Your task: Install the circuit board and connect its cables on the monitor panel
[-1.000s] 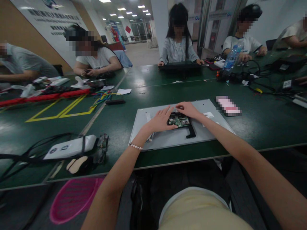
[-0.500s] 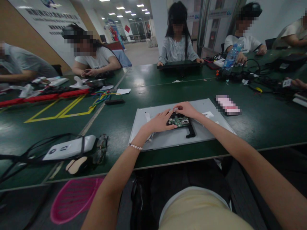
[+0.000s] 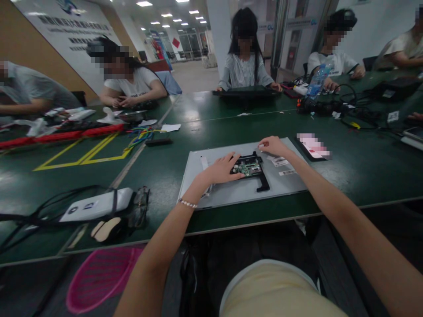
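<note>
A flat silvery panel (image 3: 228, 196) lies on the green table in front of me. On it sits a black frame (image 3: 263, 181) with a green circuit board (image 3: 247, 169) inside. My left hand (image 3: 224, 169) rests over the left side of the board with its fingers spread. Just right of the frame's upper corner, my right hand (image 3: 271, 145) is held over the panel, thumb and index finger pinched together; what is between them is too small to make out. White labels (image 3: 288, 172) are stuck on the panel below my right hand.
A phone (image 3: 313, 146) lies right of the panel. To the left are a white power strip (image 3: 95, 205), glasses (image 3: 142, 206), a mouse (image 3: 106, 229) and a black bar (image 3: 159, 141). A pink basket (image 3: 99, 277) is below the table edge. Several people sit around the table.
My right hand has moved right, away from the board's top edge, uncovering the frame's upper corner. My left hand has stayed on the board.
</note>
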The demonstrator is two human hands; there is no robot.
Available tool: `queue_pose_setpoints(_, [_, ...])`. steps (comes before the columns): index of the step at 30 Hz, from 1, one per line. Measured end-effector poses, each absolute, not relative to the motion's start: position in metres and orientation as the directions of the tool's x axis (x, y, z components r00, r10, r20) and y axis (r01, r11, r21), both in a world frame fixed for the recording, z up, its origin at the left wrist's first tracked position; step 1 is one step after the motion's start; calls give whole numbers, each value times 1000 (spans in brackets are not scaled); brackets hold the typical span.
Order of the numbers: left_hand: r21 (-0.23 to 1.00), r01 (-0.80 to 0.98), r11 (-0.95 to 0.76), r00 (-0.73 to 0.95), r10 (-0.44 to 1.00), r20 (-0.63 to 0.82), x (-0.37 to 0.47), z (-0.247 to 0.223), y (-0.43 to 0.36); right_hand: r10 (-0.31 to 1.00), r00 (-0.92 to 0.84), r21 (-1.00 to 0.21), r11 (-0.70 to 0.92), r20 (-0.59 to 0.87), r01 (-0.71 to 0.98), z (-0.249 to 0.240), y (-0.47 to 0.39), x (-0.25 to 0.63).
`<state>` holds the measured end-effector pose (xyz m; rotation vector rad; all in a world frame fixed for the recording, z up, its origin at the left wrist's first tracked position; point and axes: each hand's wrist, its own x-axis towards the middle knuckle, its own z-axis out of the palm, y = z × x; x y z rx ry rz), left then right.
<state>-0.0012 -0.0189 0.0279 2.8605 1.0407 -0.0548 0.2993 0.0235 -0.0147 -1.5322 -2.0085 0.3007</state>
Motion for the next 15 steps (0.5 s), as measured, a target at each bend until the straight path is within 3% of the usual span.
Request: queue_pose_setpoints(15, [85, 660, -746, 751, 652, -110, 0, 35, -22, 945, -126, -553, 282, 303, 784, -21, 25, 289])
